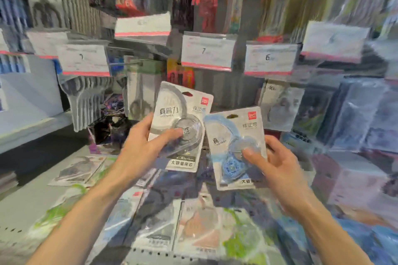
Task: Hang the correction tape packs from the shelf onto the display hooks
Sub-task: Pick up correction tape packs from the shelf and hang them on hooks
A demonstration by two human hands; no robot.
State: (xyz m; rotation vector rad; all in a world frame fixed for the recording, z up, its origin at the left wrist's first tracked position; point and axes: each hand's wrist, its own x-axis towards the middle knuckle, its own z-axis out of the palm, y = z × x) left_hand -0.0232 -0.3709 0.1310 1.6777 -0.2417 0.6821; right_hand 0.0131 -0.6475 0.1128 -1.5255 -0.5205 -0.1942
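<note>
— While both hands are raised before the display, what does each hold?
— Left hand [140, 142]: grip pinched on grey correction tape pack [179, 127], thumb across its clear blister. Right hand [273, 165]: grip clamped on blue correction tape pack [235, 146], thumb on the front.
— Position of packs?
— Side by side, edges near, below the price tags [207, 52].
— Remaining stock?
— More packs [193, 230] lying flat on the shelf [25, 206] beneath; detail blurred.
</note>
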